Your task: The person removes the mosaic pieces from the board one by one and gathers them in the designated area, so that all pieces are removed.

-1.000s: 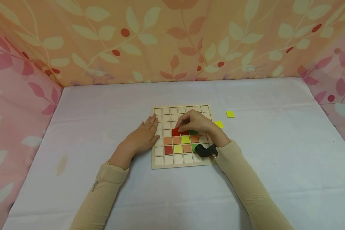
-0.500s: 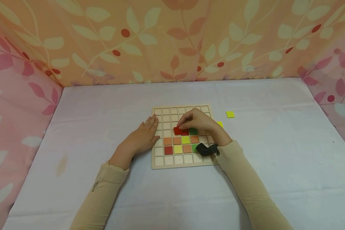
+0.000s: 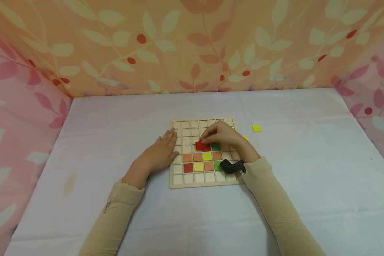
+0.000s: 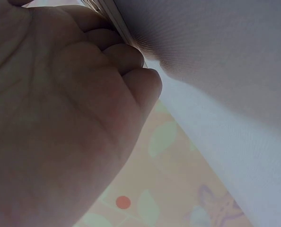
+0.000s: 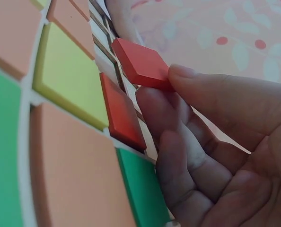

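Observation:
A red square tile (image 5: 143,64) is pinched between the thumb and fingertips of my right hand (image 3: 225,135). It is held tilted, just above the wooden grid board (image 3: 192,185). Beside it in the same row sit another red tile (image 5: 122,112) and a green tile (image 5: 143,189). Two nearer rows hold several orange, yellow, red and green tiles, some hidden by the right wrist. My left hand (image 3: 158,153) lies with extended fingers on the board's left edge; the left wrist view shows its palm and fingertips against that edge.
One loose yellow tile (image 3: 256,128) lies on the white cloth (image 3: 307,142) right of the board. Another yellow tile (image 3: 245,137) is partly hidden behind the right wrist. A black wrist camera (image 3: 230,167) covers part of the board. Patterned curtains (image 3: 192,46) surround the table.
The red tile has come up out of its cell and shifted slightly right, tilting in my right hand's fingers. My right hand has moved a little rightward; my left hand stays in place.

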The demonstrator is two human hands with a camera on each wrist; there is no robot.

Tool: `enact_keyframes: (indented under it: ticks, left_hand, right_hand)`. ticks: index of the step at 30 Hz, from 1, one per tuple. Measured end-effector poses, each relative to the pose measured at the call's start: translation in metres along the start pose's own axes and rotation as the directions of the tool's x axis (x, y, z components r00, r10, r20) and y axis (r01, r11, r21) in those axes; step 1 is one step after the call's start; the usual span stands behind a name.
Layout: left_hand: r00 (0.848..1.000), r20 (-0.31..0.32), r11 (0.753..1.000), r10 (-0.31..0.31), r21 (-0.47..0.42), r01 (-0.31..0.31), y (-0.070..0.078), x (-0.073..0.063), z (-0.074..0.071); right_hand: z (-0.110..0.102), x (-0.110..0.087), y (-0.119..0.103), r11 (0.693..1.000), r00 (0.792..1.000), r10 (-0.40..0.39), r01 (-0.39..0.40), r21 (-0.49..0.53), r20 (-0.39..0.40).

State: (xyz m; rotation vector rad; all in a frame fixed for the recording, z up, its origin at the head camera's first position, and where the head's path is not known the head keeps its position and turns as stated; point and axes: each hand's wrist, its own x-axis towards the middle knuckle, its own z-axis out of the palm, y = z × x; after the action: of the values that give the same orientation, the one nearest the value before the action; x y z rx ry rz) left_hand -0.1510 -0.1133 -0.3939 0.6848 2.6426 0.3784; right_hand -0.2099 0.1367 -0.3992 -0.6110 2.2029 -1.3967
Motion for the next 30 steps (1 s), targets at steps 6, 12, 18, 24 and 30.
enact_keyframes:
  ticks: [6,12,18,24,30]
  left_hand:
    - [1.000,0.001,1.000,0.003,0.003,-0.003,0.000,0.002,0.002]
    - [1.000,0.002,1.000,0.000,0.002,0.000,0.000,0.001,0.000]
    - [1.000,0.000,1.000,0.000,-0.004,0.000,0.000,0.000,-0.001]
    - [1.000,-0.001,1.000,-0.001,0.005,0.001,0.000,0.001,0.001]
    - [1.000,-0.005,1.000,0.001,0.008,-0.001,-0.001,0.000,0.001]
  right_hand:
    - [-0.005,-0.006,0.002,1.000,1.000,0.011,-0.010,0.030,-0.020]
    - [-0.011,-0.012,0.003,0.999,0.999,0.026,-0.025,0.040,-0.025]
    - [-0.019,-0.019,0.004,0.999,0.998,0.044,-0.045,-0.017,-0.055]
    - [-0.024,-0.027,0.007,0.997,0.994,0.075,-0.074,0.023,-0.075]
    - [-0.029,-0.033,0.010,0.997,0.992,0.079,-0.077,0.026,-0.094]
